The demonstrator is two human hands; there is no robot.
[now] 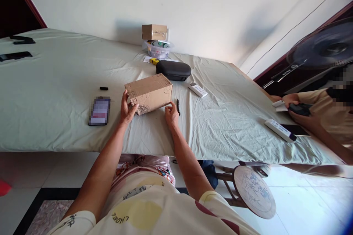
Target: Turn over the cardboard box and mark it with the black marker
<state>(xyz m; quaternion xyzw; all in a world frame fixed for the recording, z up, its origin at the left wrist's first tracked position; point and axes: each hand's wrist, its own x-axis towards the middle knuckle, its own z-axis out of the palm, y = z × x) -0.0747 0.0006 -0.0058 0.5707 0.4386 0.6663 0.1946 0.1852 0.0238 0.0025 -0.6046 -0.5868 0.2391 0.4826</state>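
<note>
A brown cardboard box with ink drawings on its front lies on the pale green sheet. My left hand grips the box's left end, thumb on the front and fingers behind. My right hand rests on the sheet at the box's lower right corner, fingers curled and touching the box edge. A black marker lies just right of that hand. A small black marker cap sits to the left of the box.
A phone lies left of my left hand. Behind the box are a black case, a white remote, a plastic tub and a small carton. Another person sits at right with a remote.
</note>
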